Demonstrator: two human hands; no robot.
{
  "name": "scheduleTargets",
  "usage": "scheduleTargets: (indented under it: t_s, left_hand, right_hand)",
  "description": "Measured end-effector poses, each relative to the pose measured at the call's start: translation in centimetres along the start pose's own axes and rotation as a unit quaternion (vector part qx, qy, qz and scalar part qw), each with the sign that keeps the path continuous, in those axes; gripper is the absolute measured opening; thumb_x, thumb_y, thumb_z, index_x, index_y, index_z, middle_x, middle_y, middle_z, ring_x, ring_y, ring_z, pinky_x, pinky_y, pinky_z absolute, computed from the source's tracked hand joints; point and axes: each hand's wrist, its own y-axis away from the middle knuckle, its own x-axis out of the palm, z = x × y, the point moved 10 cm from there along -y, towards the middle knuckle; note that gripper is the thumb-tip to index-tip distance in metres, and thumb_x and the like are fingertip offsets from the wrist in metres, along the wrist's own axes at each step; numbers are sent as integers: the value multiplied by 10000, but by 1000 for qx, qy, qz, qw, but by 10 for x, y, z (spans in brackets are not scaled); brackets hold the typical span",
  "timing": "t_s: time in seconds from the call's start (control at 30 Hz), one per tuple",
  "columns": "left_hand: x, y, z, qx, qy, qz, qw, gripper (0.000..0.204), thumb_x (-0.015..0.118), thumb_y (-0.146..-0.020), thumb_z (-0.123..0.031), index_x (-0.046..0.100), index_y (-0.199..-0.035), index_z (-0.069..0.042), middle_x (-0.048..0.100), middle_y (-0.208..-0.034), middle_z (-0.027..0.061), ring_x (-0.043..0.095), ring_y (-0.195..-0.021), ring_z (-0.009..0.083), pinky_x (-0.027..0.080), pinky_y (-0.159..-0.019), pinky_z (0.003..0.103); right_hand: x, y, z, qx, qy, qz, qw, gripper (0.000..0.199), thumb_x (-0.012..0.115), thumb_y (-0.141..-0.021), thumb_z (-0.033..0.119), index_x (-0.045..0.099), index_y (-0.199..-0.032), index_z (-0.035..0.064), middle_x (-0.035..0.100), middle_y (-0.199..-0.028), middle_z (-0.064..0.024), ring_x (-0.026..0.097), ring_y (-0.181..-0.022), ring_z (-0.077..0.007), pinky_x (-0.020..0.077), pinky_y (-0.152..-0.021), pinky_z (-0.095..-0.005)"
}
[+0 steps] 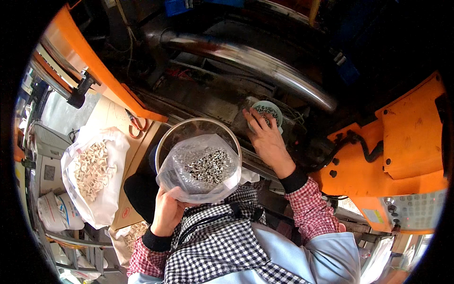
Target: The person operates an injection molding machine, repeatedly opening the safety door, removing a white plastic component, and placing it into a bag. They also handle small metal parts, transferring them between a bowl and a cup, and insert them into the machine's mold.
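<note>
The left hand (168, 210) is closed at the near left edge of a clear plastic bag (187, 182), its thumb lying over the plastic; whether its fingers also grip the metal bowl (163, 137) cannot be told. The right hand (270, 146) reaches to the far right, back upward, fingers partly spread and bent over a small pale green cup (280, 113). Whether that hand pinches anything is unclear, as the fingertips cover part of the cup.

The bag sits at the mouth of the bowl, in front of the person's checked apron (222, 244). Its film is crinkled and see-through, and a heap of small, shiny silvery metal pieces (208, 165) lies in it, mostly toward the right. Similar small metal pieces (266, 111) fill the cup.

To the left, a white bag (120, 146) holds pale beige pieces (94, 168), with orange-handled scissors (137, 125) just beyond it.
</note>
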Motion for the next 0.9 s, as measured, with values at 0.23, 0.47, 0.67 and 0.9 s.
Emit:
scheduleTargets:
  t_s: [0.23,0.47,0.67,0.9]
  left_hand:
    - [-3,0,2,-2,4,-11,1000,435,425,-801,-3,390,-1231,50,592,-1061,185,650,-845,299,587,-669,385]
    - [0,-2,1,1,11,5,1000,444,430,-798,4,383,-1236,62,586,-1067,192,649,-853,295,585,-687,391]
    - [-3,-2,2,-9,27,10,1000,456,388,-830,44,343,-1280,-11,549,-1127,198,639,-894,331,589,-674,432]
    - [13,-14,1,27,-5,24,999,449,414,-776,29,423,-1225,26,584,-1069,158,640,-869,278,576,-700,422]
  right_hand:
    - [16,1,2,-31,51,-20,998,166,574,-721,129,689,-762,15,279,-1453,-113,177,-1374,-250,156,-1112,-489]
    - [7,1,4,-32,40,-23,998,164,581,-714,111,682,-801,15,363,-1395,-128,268,-1325,-261,215,-1078,-494]
    - [-45,3,-36,81,-27,-178,980,160,569,-726,75,654,-833,-8,514,-1193,-162,462,-1103,-327,370,-917,-461]
    - [-32,9,-67,159,43,-121,979,192,554,-744,72,637,-896,-10,515,-1173,-196,466,-1099,-368,386,-929,-491]
